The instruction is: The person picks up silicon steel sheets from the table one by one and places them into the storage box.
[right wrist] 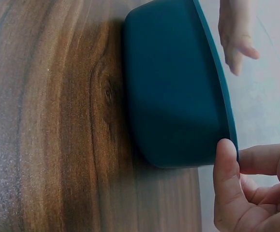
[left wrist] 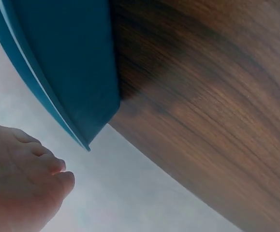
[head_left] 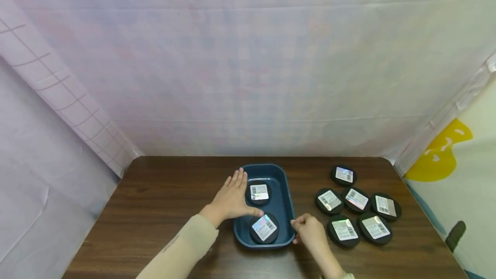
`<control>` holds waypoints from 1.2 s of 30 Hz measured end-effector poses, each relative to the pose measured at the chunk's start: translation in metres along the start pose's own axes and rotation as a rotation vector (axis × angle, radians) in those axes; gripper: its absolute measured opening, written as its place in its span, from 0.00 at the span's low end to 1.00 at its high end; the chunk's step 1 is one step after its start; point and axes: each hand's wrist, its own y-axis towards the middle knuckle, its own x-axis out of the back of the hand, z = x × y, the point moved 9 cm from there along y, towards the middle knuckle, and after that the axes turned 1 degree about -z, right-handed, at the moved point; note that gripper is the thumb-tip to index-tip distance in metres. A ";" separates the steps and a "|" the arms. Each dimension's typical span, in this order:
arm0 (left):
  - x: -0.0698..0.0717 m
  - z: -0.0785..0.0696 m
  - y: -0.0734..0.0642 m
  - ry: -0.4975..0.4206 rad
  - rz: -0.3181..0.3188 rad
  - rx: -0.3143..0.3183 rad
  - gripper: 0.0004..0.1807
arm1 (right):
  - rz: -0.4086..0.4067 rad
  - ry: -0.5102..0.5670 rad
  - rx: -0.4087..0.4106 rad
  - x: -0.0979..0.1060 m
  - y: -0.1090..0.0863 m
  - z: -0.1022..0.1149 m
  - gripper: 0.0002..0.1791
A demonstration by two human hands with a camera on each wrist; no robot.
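A dark blue tray point(head_left: 288, 199) rests on the table with two flat black round containers inside, the far container point(head_left: 259, 192) and the near container point(head_left: 264, 228), each with a silvery barcode label facing up. My left hand point(head_left: 228, 199) spreads over the tray's left side, fingers extended, its thumb by the near container's top edge; whether it touches is unclear. In the left wrist view this hand point(left wrist: 21, 179) appears beyond the tray wall point(left wrist: 62, 58). With thumb and finger, my right hand point(head_left: 310, 231) pinches the rim at the near right corner, clearly seen in the right wrist view point(right wrist: 173, 87).
Several more black round labelled containers point(head_left: 356, 200) lie grouped on the brown wooden table point(head_left: 162, 210), right of the tray. A pale cloth backdrop point(head_left: 248, 76) rises behind the table's far edge. A yellow shape point(head_left: 438, 158) is on the right side.
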 end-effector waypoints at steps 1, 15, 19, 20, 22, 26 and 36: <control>0.001 0.000 -0.001 -0.010 -0.005 0.005 0.70 | 0.002 0.004 -0.001 0.000 0.000 -0.001 0.09; 0.000 0.013 -0.018 -0.461 -0.112 0.067 0.68 | 0.004 0.038 -0.016 0.002 0.000 -0.003 0.09; -0.005 0.020 -0.022 -0.568 -0.136 0.104 0.65 | 0.002 0.030 -0.013 0.002 0.000 -0.002 0.09; -0.006 0.021 -0.023 -0.592 -0.146 0.110 0.64 | 0.002 0.027 -0.013 0.002 0.001 -0.002 0.09; -0.008 0.023 -0.025 -0.640 -0.163 0.116 0.62 | 0.000 0.026 -0.013 0.002 0.001 -0.003 0.09; -0.014 0.027 -0.030 -0.735 -0.177 0.134 0.55 | -0.001 0.020 -0.011 0.001 0.000 -0.002 0.09; -0.026 0.035 -0.040 -0.995 -0.229 0.141 0.40 | 0.003 0.007 0.007 0.000 -0.001 0.002 0.09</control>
